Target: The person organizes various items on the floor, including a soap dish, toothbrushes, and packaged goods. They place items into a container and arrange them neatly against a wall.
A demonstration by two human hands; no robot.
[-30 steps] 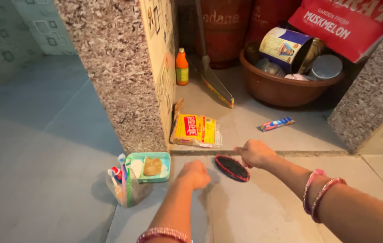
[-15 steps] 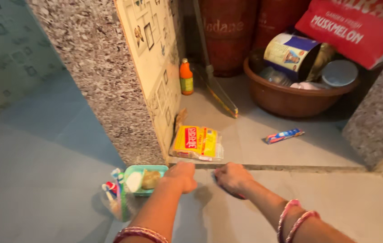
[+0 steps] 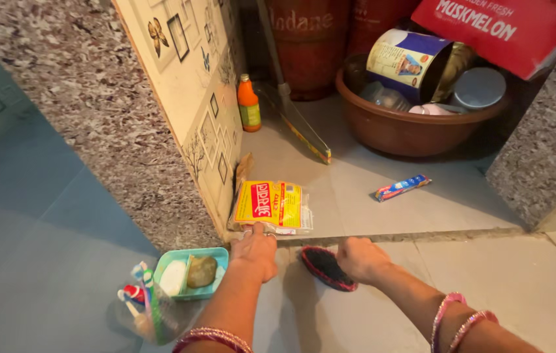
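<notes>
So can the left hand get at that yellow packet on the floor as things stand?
Probably yes: the left hand is already at the near edge of the yellow packet, fingertips seemingly touching it, with nothing between them.

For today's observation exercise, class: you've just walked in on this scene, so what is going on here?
A person crouches over a tiled floor by a granite-sided storage nook. The left hand reaches to the near edge of a yellow packet lying at the nook's threshold. The right hand rests against a dark oval brush with a red rim on the floor. Beside the left arm sit a turquoise soap dish and a clear cup of toothbrushes. Further in lie a small tube, an orange bottle and a brown tub of containers.
</notes>
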